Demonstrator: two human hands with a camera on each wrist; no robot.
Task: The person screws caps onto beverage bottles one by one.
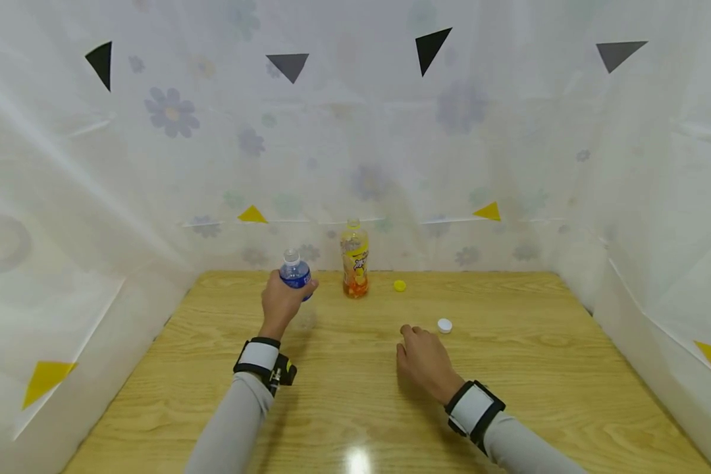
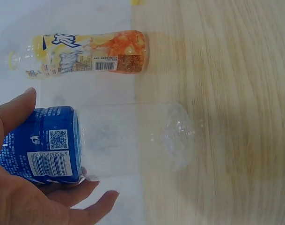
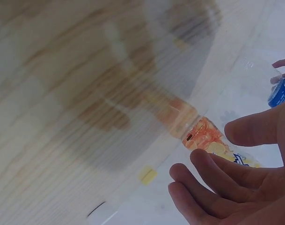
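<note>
My left hand [image 1: 280,303] grips a clear plastic water bottle [image 1: 295,271] by its blue label, thumb on one side and fingers on the other. The bottle's mouth has no cap on it, and its clear lower part [image 2: 128,140] shows below the hand. Whether its base touches the table I cannot tell. My right hand [image 1: 426,362] is over the table with fingers loosely bent and nothing in them. A white bottle cap [image 1: 444,325] lies just beyond that hand. Farther back stands an uncapped drink bottle [image 1: 355,263] with a yellow and orange label, right of the water bottle.
A yellow bottle cap [image 1: 399,286] lies right of the drink bottle, near the back edge. The wood-grain table [image 1: 343,395] is enclosed at the back and sides by pale flowered sheeting [image 1: 355,145] with black, grey and yellow triangles on it.
</note>
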